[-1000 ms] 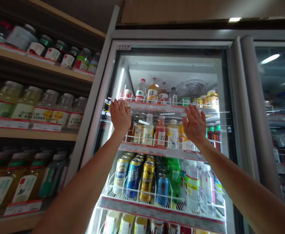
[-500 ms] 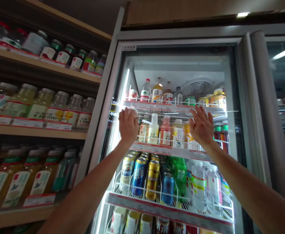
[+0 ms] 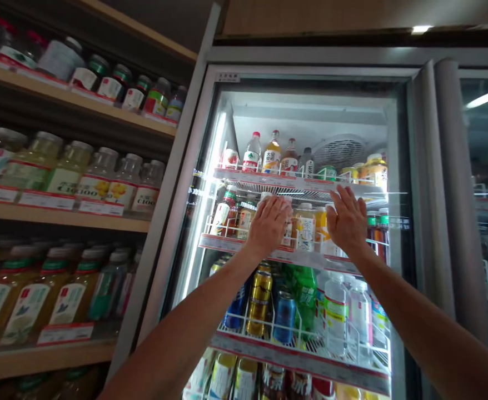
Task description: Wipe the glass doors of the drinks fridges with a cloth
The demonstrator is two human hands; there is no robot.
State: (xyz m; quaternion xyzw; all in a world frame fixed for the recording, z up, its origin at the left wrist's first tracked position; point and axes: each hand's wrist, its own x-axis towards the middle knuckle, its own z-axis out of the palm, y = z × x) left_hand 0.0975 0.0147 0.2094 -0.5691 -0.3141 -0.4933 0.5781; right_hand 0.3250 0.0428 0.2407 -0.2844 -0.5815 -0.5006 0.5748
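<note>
My left hand [image 3: 270, 222] lies palm-forward against the glass door [image 3: 306, 103] of a lit drinks fridge, before the second shelf. Its fingers are close together over a pale crumpled thing, perhaps a cloth, mostly hidden beneath them. To its right, my right hand [image 3: 347, 221] is open, fingers stretched upward and resting near or on the same glass, with nothing seen in it. Behind the door stand a tea bottle [image 3: 305, 225], a gold can [image 3: 259, 303], a blue can [image 3: 284, 316] and a green bottle [image 3: 305, 294].
Wooden shelves [image 3: 60, 210] with rows of bottled drinks stand at the left, close to the fridge frame. The door's grey upright edge [image 3: 429, 183] runs along the right, beside a second glass-fronted fridge [image 3: 483, 183]. More cans [image 3: 244, 375] fill the lower shelf.
My left hand has moved right across the glass, from the fridge's left side towards the middle, with the pale thing under it. My right hand has stayed nearly in place.
</note>
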